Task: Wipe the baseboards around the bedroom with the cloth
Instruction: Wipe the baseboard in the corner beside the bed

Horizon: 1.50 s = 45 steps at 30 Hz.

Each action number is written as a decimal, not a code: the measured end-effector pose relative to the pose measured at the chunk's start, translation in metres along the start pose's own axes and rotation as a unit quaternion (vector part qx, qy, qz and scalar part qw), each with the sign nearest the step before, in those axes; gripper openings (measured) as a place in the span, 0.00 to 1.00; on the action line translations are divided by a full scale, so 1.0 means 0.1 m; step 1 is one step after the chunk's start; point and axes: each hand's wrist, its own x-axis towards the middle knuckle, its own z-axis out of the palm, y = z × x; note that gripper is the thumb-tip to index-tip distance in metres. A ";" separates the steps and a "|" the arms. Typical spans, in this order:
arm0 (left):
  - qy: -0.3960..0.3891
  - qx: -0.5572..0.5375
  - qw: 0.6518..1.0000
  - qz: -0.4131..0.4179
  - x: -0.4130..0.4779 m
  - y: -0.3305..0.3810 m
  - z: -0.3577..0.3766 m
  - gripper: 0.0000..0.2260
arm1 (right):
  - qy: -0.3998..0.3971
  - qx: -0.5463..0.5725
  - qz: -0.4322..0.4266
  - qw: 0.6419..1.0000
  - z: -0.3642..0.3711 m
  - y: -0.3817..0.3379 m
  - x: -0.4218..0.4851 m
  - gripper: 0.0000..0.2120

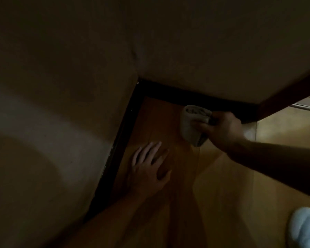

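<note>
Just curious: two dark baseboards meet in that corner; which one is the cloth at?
The far-wall baseboard, where the right hand holds the cloth. The left-wall baseboard has only the left hand flat nearby.

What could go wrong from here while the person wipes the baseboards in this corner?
1. The cloth is bunched thickly in the right hand, so it may skip the tight corner where the far baseboard meets the left baseboard.
2. The left hand lies flat on the smooth wooden floor; if it bears weight, it could slide.
3. The corner is dim, so leftover dust on the dark boards may go unseen.
</note>
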 end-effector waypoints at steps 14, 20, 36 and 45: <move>0.027 0.016 0.999 -0.005 -0.01 -0.02 0.10 0.29 | 0.187 0.202 0.016 0.961 1.25 -0.33 0.61 0.16; 0.028 0.011 0.999 0.013 0.00 -0.02 0.08 0.23 | 0.247 0.218 0.057 0.942 1.13 -0.11 0.54 0.17; 0.027 0.003 1.000 0.011 0.00 -0.01 0.09 0.24 | 0.223 0.303 0.020 0.926 0.98 -0.03 0.50 0.09; 0.039 0.003 0.999 0.008 -0.01 -0.02 0.12 0.24 | 0.236 0.375 0.023 0.896 1.14 -0.08 0.55 0.06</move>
